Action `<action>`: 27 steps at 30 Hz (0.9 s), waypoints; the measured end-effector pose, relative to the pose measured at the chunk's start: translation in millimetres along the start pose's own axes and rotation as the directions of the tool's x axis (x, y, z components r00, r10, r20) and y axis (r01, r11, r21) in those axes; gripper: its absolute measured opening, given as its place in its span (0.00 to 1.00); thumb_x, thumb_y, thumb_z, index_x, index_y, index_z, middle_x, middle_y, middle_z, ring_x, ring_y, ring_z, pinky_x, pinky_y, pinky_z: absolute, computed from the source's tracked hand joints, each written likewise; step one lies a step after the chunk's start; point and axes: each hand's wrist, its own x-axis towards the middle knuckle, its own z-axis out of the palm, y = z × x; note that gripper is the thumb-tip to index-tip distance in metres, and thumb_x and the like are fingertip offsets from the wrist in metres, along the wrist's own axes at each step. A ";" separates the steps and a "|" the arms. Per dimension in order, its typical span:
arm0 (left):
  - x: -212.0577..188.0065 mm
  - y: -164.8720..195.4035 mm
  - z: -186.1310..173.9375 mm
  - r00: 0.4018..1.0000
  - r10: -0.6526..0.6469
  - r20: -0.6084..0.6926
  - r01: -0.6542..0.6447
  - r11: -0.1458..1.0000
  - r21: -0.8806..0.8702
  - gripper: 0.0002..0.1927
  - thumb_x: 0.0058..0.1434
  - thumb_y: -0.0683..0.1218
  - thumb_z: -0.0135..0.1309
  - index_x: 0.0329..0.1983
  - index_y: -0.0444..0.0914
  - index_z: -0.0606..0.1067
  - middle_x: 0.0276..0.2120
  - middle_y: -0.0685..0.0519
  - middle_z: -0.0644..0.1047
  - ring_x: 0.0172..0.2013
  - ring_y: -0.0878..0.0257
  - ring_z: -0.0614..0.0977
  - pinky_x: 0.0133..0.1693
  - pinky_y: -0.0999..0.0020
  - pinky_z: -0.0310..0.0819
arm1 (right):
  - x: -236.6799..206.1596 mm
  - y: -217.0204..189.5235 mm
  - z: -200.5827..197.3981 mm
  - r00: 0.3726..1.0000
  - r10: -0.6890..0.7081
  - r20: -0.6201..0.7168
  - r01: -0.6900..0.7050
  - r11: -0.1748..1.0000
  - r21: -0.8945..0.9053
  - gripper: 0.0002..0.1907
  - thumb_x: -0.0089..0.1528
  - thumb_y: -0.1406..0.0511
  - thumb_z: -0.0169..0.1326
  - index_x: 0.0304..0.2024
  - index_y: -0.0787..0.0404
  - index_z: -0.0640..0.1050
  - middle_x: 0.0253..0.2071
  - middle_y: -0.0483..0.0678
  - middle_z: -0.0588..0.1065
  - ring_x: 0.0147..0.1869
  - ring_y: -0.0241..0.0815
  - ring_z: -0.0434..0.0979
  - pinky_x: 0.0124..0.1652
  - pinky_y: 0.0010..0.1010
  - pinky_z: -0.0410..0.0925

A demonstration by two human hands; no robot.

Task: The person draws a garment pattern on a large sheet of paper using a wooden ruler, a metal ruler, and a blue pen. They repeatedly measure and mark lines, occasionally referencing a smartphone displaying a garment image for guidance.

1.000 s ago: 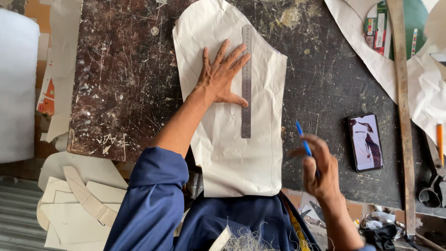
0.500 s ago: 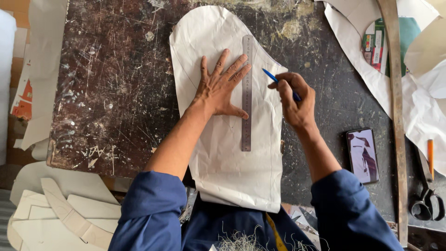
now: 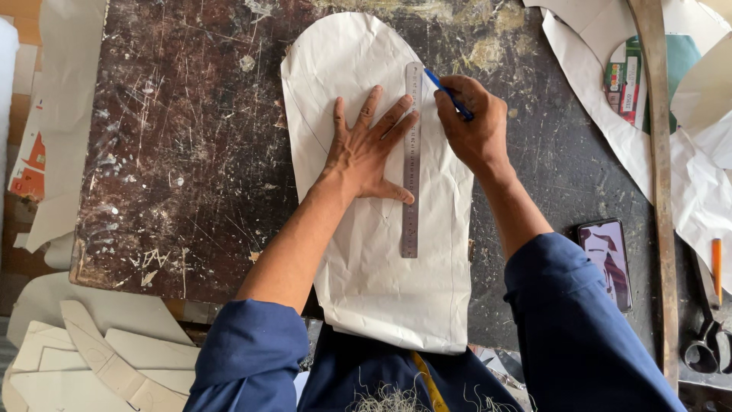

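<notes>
Left half of table [image 3: 175,152] bare, scratched: open passage there. Centre taken by paper pattern [image 3: 381,290], steel ruler [image 3: 412,160] on it, left hand [image 3: 366,149] pressing flat beside ruler, right hand [image 3: 473,118] with blue pen [image 3: 448,93] at ruler top. Right side crowded: phone [image 3: 606,263], long wooden strip [image 3: 659,191], paper sheets [image 3: 694,198], scissors [image 3: 705,336] at edge. Narrow dark gap between pattern and phone.

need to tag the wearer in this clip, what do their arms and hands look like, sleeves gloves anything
Both arms wear loose, dark blue cloth sleeves pushed up to about the elbow, leaving the forearms bare. The left hand and right hand are bare: no gloves, and no rings, watch or wristband show. The blue garment also covers the torso at the bottom of the view.
</notes>
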 end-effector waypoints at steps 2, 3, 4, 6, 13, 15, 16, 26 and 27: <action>-0.1 -0.6 -0.1 1.000 0.005 -0.008 -0.005 1.000 0.007 0.79 0.24 0.90 0.52 0.79 0.53 0.45 0.78 0.61 0.39 0.75 0.47 0.32 0.63 0.17 0.26 | 1.2 -1.6 0.9 1.000 -0.008 -0.009 0.008 1.000 -0.027 0.12 0.67 0.67 0.56 0.51 0.69 0.80 0.40 0.54 0.83 0.41 0.38 0.85 0.43 0.28 0.76; -0.5 -0.7 -0.4 1.000 0.008 -0.012 -0.008 1.000 0.010 0.79 0.25 0.90 0.52 0.79 0.53 0.45 0.78 0.61 0.39 0.74 0.46 0.32 0.63 0.16 0.26 | 1.4 -2.0 1.0 1.000 -0.012 -0.012 0.011 0.999 -0.041 0.12 0.67 0.68 0.56 0.50 0.69 0.81 0.40 0.54 0.83 0.41 0.38 0.85 0.43 0.28 0.75; -0.8 -0.8 -0.9 1.000 0.004 -0.008 -0.004 1.000 0.005 0.79 0.25 0.89 0.53 0.79 0.53 0.45 0.78 0.61 0.39 0.75 0.46 0.33 0.63 0.16 0.26 | 1.6 -2.0 0.9 1.000 -0.021 -0.011 0.021 0.999 -0.043 0.12 0.67 0.68 0.56 0.50 0.69 0.81 0.40 0.54 0.83 0.42 0.38 0.85 0.44 0.28 0.75; -1.5 -0.5 -2.2 1.000 0.001 0.000 -0.001 1.000 -0.002 0.79 0.24 0.89 0.53 0.79 0.54 0.45 0.78 0.62 0.39 0.75 0.47 0.33 0.63 0.17 0.26 | 1.5 -1.7 0.4 0.999 -0.039 -0.013 0.039 0.998 -0.046 0.13 0.67 0.68 0.56 0.51 0.69 0.80 0.41 0.55 0.83 0.43 0.38 0.85 0.45 0.28 0.76; -2.9 0.7 -6.9 1.000 0.000 0.004 0.000 1.000 -0.006 0.79 0.24 0.89 0.54 0.79 0.53 0.45 0.78 0.61 0.40 0.75 0.47 0.33 0.63 0.16 0.26 | 2.6 -2.3 -1.1 0.999 -0.042 0.006 0.042 0.996 -0.082 0.13 0.67 0.67 0.56 0.51 0.68 0.81 0.40 0.54 0.83 0.41 0.38 0.84 0.43 0.29 0.75; -2.6 0.8 -8.5 1.000 0.000 0.015 0.000 1.000 -0.005 0.79 0.24 0.89 0.54 0.79 0.53 0.45 0.78 0.61 0.40 0.75 0.47 0.33 0.63 0.16 0.26 | 3.3 -3.3 -1.2 1.000 -0.027 0.012 0.028 0.996 -0.081 0.12 0.67 0.67 0.56 0.51 0.68 0.81 0.39 0.54 0.83 0.40 0.38 0.84 0.41 0.29 0.75; -2.3 1.2 -9.3 1.000 -0.005 0.022 0.004 1.000 0.006 0.79 0.25 0.88 0.55 0.79 0.52 0.45 0.78 0.61 0.39 0.75 0.47 0.33 0.63 0.16 0.27 | 3.5 -3.5 -1.2 1.000 -0.023 0.020 0.025 0.996 -0.086 0.12 0.67 0.67 0.56 0.51 0.68 0.81 0.38 0.54 0.83 0.39 0.38 0.84 0.41 0.29 0.75; 3.0 6.7 -15.1 0.989 -0.043 0.139 0.034 0.997 0.069 0.81 0.26 0.87 0.57 0.79 0.52 0.38 0.78 0.59 0.36 0.74 0.43 0.33 0.62 0.15 0.32 | 11.3 -1.5 2.1 0.986 -0.143 0.090 0.159 0.964 -0.215 0.10 0.68 0.68 0.57 0.49 0.67 0.82 0.37 0.54 0.82 0.35 0.39 0.83 0.37 0.28 0.74; 2.7 6.4 -15.2 0.990 -0.044 0.136 0.035 0.997 0.070 0.81 0.26 0.87 0.57 0.80 0.52 0.38 0.78 0.59 0.36 0.74 0.43 0.33 0.62 0.15 0.32 | 11.3 -1.6 2.4 0.985 -0.142 0.101 0.162 0.958 -0.237 0.10 0.68 0.68 0.57 0.48 0.67 0.82 0.36 0.54 0.82 0.34 0.40 0.82 0.36 0.28 0.74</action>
